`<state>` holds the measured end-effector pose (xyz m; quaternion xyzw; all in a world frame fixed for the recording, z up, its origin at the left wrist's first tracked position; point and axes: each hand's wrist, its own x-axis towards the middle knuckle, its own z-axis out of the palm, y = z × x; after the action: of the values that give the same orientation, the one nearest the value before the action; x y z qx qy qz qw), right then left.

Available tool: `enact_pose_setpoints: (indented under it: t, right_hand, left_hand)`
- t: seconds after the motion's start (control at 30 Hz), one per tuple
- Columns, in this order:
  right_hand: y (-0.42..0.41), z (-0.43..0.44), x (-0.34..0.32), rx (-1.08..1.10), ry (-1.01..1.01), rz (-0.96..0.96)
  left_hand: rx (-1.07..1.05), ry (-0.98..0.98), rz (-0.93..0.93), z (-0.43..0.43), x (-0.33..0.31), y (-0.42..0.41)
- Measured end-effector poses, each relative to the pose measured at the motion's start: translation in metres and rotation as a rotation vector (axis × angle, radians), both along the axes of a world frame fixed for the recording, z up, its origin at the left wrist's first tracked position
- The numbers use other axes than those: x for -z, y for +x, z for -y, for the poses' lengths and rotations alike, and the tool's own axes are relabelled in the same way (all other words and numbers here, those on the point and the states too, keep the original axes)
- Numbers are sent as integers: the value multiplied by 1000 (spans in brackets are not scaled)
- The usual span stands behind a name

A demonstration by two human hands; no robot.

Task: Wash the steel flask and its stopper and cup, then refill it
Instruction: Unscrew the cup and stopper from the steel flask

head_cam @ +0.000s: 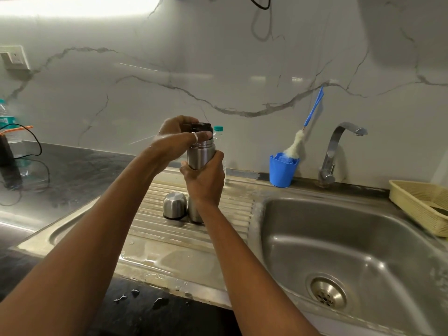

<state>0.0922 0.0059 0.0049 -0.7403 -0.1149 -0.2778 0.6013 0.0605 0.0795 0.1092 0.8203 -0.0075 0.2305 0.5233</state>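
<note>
Fingers (201, 135) of the left hand (173, 139) grip stopper (202, 127), right hand (204, 180) grips flask (200, 154); upturned cup (175, 205) beside, bottle (219, 134) behind.

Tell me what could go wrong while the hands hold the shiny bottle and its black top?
The left hand grips the black stopper and the right hand holds the steel flask. Water lies on the drainboard, so wet fingers might slip and the flask could tip. The upturned cup sits right beside the flask's base, so a jerk could send it rolling.
</note>
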Motion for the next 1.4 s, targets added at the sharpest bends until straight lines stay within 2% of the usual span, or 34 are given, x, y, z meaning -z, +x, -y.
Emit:
enact_pose_setpoints:
  t: [0.17,0.3,0.43,0.6,0.8,1.0,1.17,1.3,1.4]
  right_hand:
    - [-1,0,1,5,25,19]
    - [-2,-1,2,20,34,43]
    - [-2,-1,2,21,21,44]
    - [-3,0,0,2,10,7]
    - [-4,2,-2,1,11,0]
    - [-4,1,1,21,13,48]
    - [-2,1,-2,-3,-1,15]
    - [-3,1,-2,-15,4,-3]
    - [-3,2,-3,-37,8,-19]
  left_hand:
    - [-46,-55,-3,13,0,7]
    - [43,46,-76,15,-4,4]
    - [104,12,-60,5,-3,-4]
    - [55,76,-11,0,-5,-5]
    - [-30,18,42,14,-2,4]
    - [117,132,-69,3,0,0]
    - [67,68,1,0,-4,-2]
    - [-8,-146,112,7,-10,0]
    - [-15,-230,137,10,-9,1]
